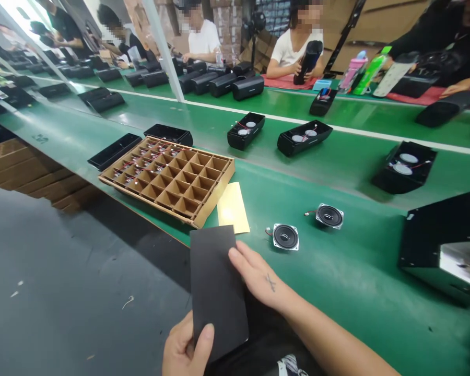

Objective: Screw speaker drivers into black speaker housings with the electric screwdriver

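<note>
A flat black panel (217, 292) is held up near the bench's front edge, its long side running toward me. My left hand (190, 344) grips its lower left part, thumb on the top face. My right hand (258, 274) lies along its upper right edge, fingertips on the panel. Two square-framed speaker drivers (285, 237) (329, 216) rest face up on the green bench to the right, with short wires. A yellow sheet (233, 208) lies just beyond the panel, beside a cardboard divider tray (215, 198) that holds wired parts in its left compartments.
Open black speaker housings (246, 131) (304, 138) (405, 167) stand on the green bench (360, 271) farther back. A large black machine (446, 245) is at the right. Several people, bottles (372, 70) and rows of black housings line the far side.
</note>
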The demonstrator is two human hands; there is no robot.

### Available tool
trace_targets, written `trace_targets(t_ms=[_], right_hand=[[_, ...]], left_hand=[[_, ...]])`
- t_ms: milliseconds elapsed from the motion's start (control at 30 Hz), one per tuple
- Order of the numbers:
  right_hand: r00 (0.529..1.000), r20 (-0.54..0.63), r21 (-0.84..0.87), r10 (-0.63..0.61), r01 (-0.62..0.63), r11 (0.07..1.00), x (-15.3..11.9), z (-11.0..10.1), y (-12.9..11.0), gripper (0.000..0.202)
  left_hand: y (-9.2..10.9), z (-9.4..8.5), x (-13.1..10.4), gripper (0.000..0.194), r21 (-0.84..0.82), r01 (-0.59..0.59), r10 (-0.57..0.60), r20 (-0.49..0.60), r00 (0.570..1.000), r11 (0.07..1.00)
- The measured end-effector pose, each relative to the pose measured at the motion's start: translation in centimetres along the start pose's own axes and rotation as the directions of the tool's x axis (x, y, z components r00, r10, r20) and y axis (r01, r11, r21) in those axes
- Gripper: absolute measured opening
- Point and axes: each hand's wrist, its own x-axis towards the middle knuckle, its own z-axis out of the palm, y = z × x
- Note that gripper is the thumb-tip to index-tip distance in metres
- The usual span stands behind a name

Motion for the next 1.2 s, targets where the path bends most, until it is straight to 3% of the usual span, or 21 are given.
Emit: trace_targets(t_ms=[67, 133, 300, 467, 533, 667, 767, 933, 1067, 1200], right_hand=[[0.992, -0.122, 0.075, -0.042, 0.051, 0.996, 0.4, -0.9, -0.5, 0.039], [0.977, -0.184, 0.013, -0.108, 0.112, 0.994, 0.1, -2.7, -1.4, 0.034], [0.948, -0.140, -0.398, -0.286, 0.210, 0.893, -3.6, -6.3, -3.8, 0.016], [0.938, -0.163, -0.475, -0.307, 0.198, 0.858, -7.2, -6.7, -3.4, 0.044], [0.891, -0.210, -0.545, -0.402, 0.235, 0.805, -7.9, -6.9, -2.5, 0.045], [0.711, -0.257, -0.731, -0.655, 0.300, 0.613, -8.2, -7.4, -0.9, 0.021], [0.653, -0.286, -0.800, -0.701, 0.239, 0.550, -8.3, -7.6, -0.3, 0.011], [0.676, -0.277, -0.846, -0.683, 0.165, 0.506, -9.1, -7.7, -0.5, 0.010], [0.721, -0.269, -0.793, -0.638, 0.210, 0.572, -9.5, -8.5, -1.0, 0.009], [0.806, -0.275, -0.692, -0.523, 0.212, 0.690, -9.6, -9.9, -2.2, 0.007]], left_hand=[[0.5, -0.3, 1.4, 0.040, -0.001, -0.119, 0.116, 0.208, 0.971, 0.993], [1.6, -0.5, 3.5, 0.045, -0.041, -0.201, 0.203, 0.340, 0.918, 0.979], [6.9, 0.9, 8.4, 0.044, -0.058, -0.265, 0.271, 0.239, 0.932, 0.963], [11.6, 5.0, 10.3, 0.021, 0.004, -0.273, 0.253, 0.364, 0.896, 0.962], [12.0, 6.4, 10.4, 0.020, -0.008, -0.273, 0.250, 0.433, 0.866, 0.962], [11.5, 8.0, 10.2, 0.018, -0.061, -0.228, 0.227, 0.500, 0.836, 0.972], [11.2, 8.8, 9.9, 0.017, -0.087, -0.185, 0.203, 0.528, 0.825, 0.979], [11.3, 9.8, 9.6, 0.013, -0.121, -0.190, 0.225, 0.537, 0.813, 0.974], [11.6, 10.1, 9.3, 0.013, -0.114, -0.376, 0.377, 0.529, 0.760, 0.920], [12.1, 10.3, 9.1, 0.014, -0.099, -0.572, 0.539, 0.493, 0.683, 0.814]])
